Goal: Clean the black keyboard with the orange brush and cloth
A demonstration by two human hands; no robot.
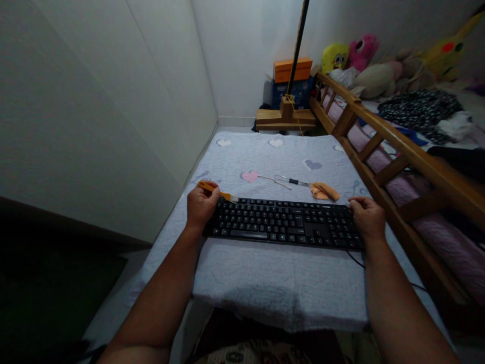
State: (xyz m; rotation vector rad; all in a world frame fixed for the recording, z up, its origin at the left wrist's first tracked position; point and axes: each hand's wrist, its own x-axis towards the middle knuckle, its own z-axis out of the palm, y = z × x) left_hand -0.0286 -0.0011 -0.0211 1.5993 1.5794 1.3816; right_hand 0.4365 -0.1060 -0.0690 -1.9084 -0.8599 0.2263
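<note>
- The left hand (202,205) is closed around a brush (215,191) with an orange handle. Its bristles touch the top left corner of the keyboard (282,225).
- The right hand (367,217) clasps the keyboard's right end.
- Short, light strokes seem best, with the keyboard kept steady.
- The keyboard is flat, of black matte plastic. It lies on a soft, puckered quilt (280,283).

L hand (202,205) grips an orange-handled brush (215,191) at the black keyboard (282,225)'s left end; R hand (367,217) clasps its right end. Keyboard lies on quilted cover (273,283); orange cloth (324,191) & wire puller (291,180) just behind.
</note>
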